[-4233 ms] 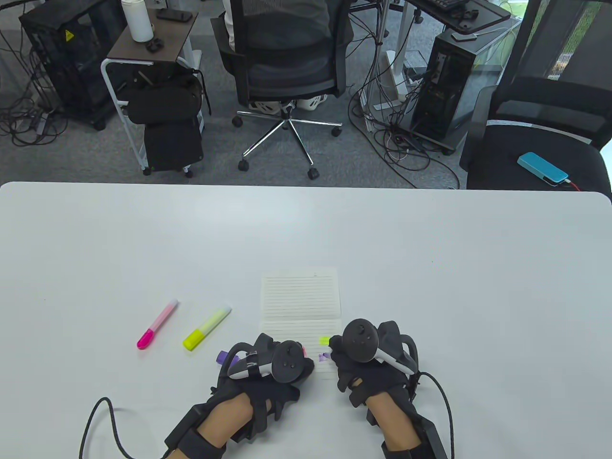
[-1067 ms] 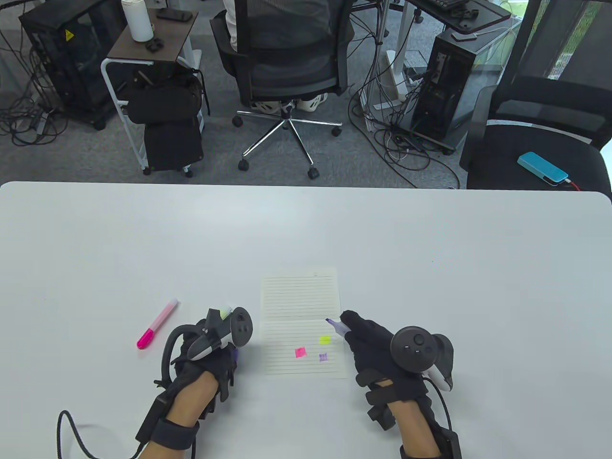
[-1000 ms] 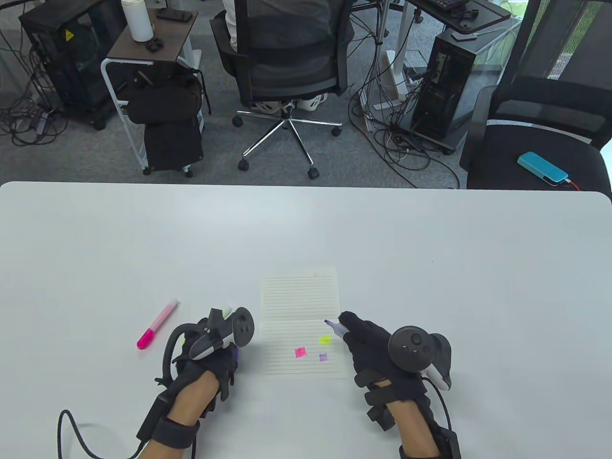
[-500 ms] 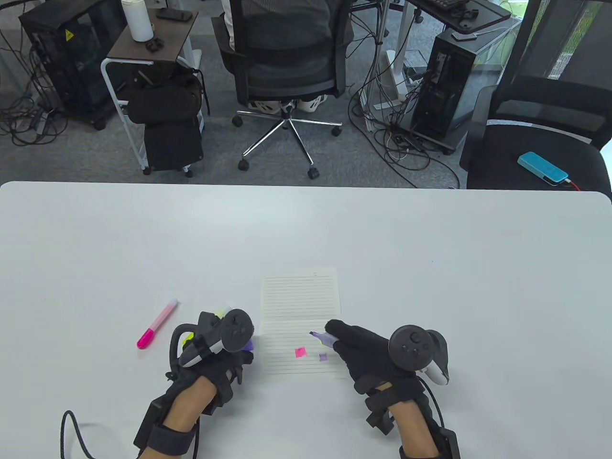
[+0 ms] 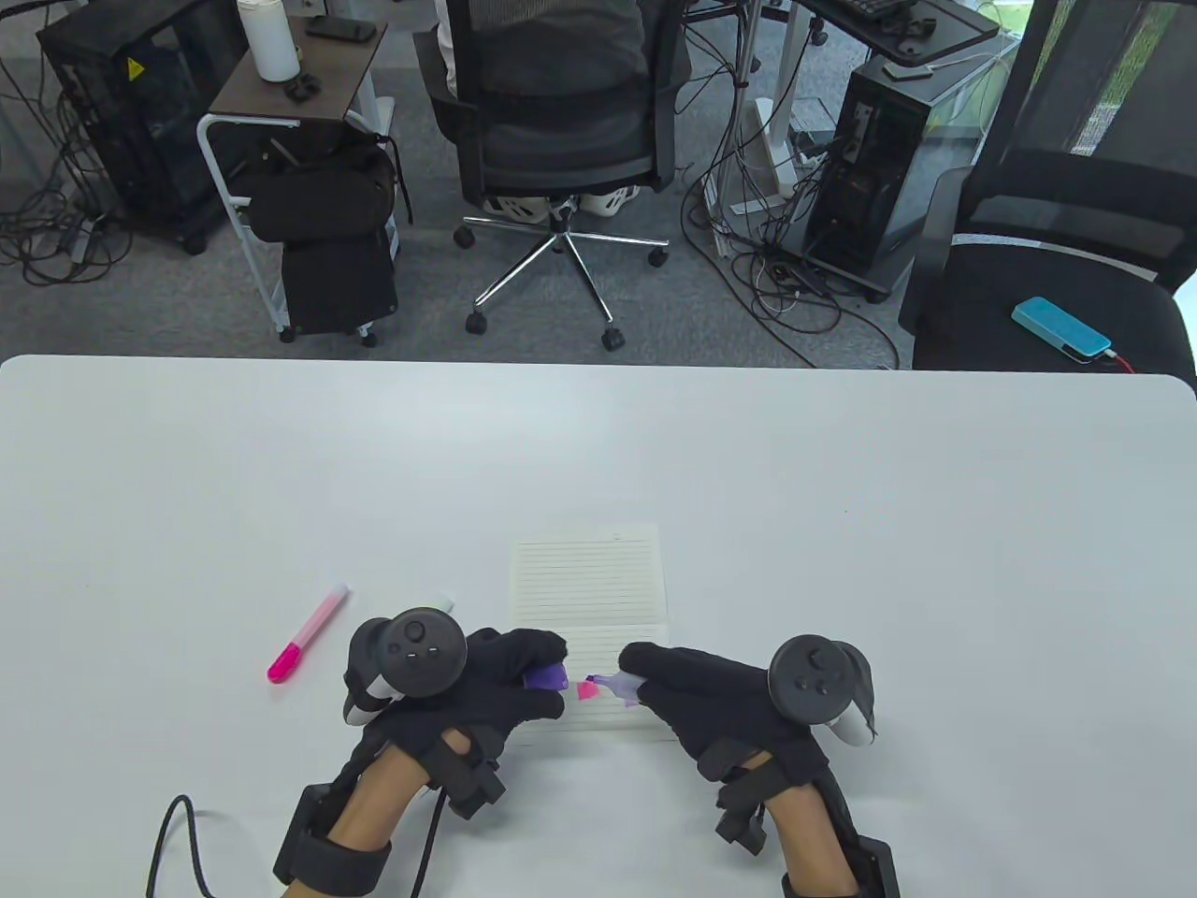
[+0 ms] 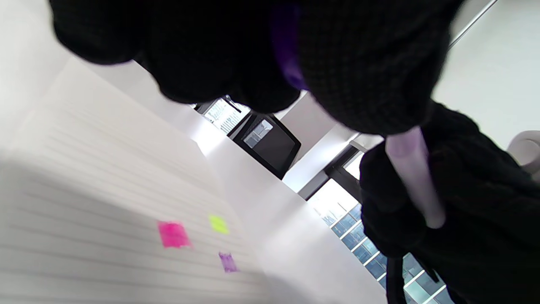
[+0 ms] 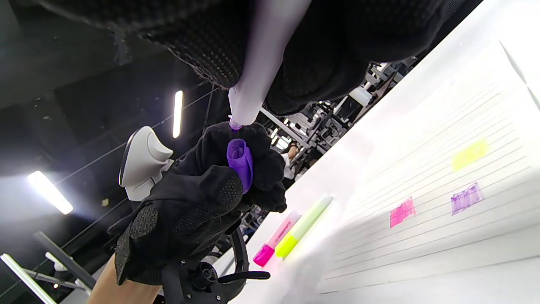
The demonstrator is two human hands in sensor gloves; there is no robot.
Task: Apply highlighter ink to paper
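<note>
The lined paper (image 5: 589, 580) lies on the white table (image 5: 842, 524) and bears pink (image 7: 402, 212), yellow (image 7: 469, 154) and purple (image 7: 466, 197) ink marks. My right hand (image 5: 641, 675) grips the uncapped purple highlighter (image 5: 617, 686), its tip pointing left just above the paper's lower half. My left hand (image 5: 542, 666) pinches the purple cap (image 5: 547, 676), its open end facing the tip a short gap away. In the right wrist view the tip (image 7: 235, 124) sits just above the cap (image 7: 239, 162). In the left wrist view the cap (image 6: 291, 63) and the pen body (image 6: 413, 177) both show.
A pink highlighter (image 5: 309, 634) lies capped on the table left of my left hand. A yellow highlighter (image 7: 303, 232) lies beside it, mostly hidden under my left hand in the table view. Chairs and computer towers stand beyond the table's far edge.
My left hand moved right from beside the yellow highlighter onto the paper with the purple cap. My right hand moved left and down, bringing the pen tip close to the cap.
</note>
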